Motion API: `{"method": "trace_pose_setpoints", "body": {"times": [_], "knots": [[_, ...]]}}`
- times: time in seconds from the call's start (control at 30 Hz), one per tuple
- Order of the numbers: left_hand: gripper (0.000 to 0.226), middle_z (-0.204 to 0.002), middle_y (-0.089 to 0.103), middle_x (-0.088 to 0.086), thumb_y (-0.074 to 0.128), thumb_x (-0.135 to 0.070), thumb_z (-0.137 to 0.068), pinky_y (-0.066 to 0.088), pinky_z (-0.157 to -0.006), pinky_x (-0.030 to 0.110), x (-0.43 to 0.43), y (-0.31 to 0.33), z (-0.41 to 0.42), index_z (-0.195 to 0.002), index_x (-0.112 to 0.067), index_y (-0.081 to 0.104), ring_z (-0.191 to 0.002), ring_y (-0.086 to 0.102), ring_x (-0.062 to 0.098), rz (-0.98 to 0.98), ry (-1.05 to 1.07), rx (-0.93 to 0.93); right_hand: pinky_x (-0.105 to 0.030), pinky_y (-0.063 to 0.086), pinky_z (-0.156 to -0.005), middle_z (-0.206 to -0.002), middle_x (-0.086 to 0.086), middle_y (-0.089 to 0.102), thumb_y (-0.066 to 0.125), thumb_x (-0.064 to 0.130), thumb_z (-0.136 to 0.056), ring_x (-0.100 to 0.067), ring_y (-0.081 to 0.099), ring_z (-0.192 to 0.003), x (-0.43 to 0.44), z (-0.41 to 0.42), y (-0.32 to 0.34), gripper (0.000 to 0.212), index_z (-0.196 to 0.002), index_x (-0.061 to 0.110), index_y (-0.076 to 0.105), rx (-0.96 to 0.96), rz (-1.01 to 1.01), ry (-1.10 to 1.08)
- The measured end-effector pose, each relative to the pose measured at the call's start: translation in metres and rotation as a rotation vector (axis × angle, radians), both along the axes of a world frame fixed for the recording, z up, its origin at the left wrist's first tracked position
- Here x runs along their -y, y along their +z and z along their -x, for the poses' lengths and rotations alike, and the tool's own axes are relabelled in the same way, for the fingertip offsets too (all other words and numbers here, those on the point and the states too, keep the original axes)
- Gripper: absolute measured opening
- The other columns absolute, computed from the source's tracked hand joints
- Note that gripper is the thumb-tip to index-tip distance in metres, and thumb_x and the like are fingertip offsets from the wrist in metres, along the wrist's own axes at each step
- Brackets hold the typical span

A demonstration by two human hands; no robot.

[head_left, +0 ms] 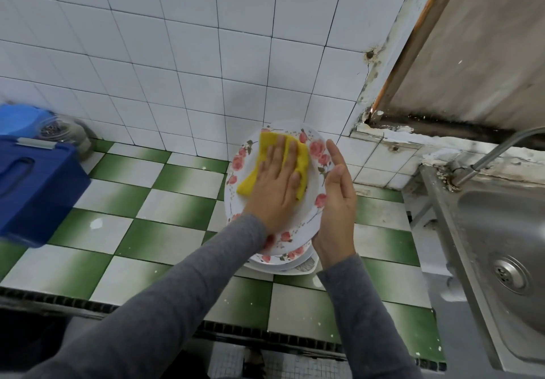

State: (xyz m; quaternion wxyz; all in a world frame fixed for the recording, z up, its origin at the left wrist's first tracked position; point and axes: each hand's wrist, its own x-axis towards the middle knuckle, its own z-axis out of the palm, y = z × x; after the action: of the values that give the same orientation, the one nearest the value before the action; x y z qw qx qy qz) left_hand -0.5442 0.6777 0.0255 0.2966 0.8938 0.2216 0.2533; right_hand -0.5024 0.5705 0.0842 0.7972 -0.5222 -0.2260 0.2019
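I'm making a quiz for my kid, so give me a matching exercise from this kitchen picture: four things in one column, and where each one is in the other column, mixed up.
Things:
1. cloth
2. box
3. sink
4. jar

Places:
A. right edge, below the tap
B. by the wall, behind the box
C. on the plate, under the left hand
D. far left, blue

Pairs: 1-C, 2-D, 3-A, 4-B
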Motion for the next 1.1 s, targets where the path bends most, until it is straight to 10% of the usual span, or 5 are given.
{"method": "trace_pose_setpoints", "body": {"times": [0.2, 0.57, 0.77, 1.1], "knots": [[0.062, -0.161, -0.026, -0.003, 0.001, -0.054, -0.096, -0.022, -0.118, 0.030, -0.025, -0.002, 0.011, -0.151, -0.031, -0.015, -0.147, -0.029, 0.014, -0.047, 0.045, -0.127, -0.049, 0.048, -0.107, -0.138, -0.004, 0.062, 0.037, 0.028, -0.107, -0.022, 0.059, -0.127, 0.004, 0.000, 0.003, 0.033, -0.127, 0.027, 0.063, -0.079, -0.083, -0.011], [0.065, -0.164, 0.005, -0.020, 0.025, -0.071, -0.092, 0.015, -0.121, 0.032, 0.021, 0.001, 0.023, -0.150, -0.053, 0.002, -0.152, 0.008, 0.010, 0.231, -0.255, -0.143, -0.056, 0.043, -0.110, -0.137, -0.002, 0.063, 0.044, 0.039, -0.104, -0.025, 0.055, -0.131, -0.011, -0.039, -0.010, 0.032, -0.123, 0.033, 0.069, -0.091, -0.022, -0.073], [0.084, -0.154, 0.040, -0.011, 0.064, -0.056, -0.089, 0.046, -0.102, 0.033, 0.030, 0.007, 0.030, -0.152, -0.050, 0.007, -0.127, 0.052, 0.019, 0.090, -0.261, -0.153, -0.057, 0.047, -0.105, -0.132, -0.002, 0.066, 0.045, 0.037, -0.105, -0.026, 0.060, -0.126, -0.021, -0.053, -0.009, 0.032, -0.124, 0.029, 0.070, -0.210, 0.016, -0.075], [0.067, -0.124, 0.067, -0.007, 0.059, -0.037, -0.094, 0.057, -0.084, 0.030, -0.006, 0.036, 0.041, -0.149, -0.053, 0.024, -0.098, 0.064, 0.013, -0.022, -0.225, 0.002, -0.045, 0.057, -0.090, -0.123, -0.003, 0.069, 0.058, 0.030, -0.100, -0.021, 0.070, -0.101, -0.039, -0.080, 0.009, 0.035, -0.136, 0.034, 0.058, -0.384, 0.301, 0.100]]}}
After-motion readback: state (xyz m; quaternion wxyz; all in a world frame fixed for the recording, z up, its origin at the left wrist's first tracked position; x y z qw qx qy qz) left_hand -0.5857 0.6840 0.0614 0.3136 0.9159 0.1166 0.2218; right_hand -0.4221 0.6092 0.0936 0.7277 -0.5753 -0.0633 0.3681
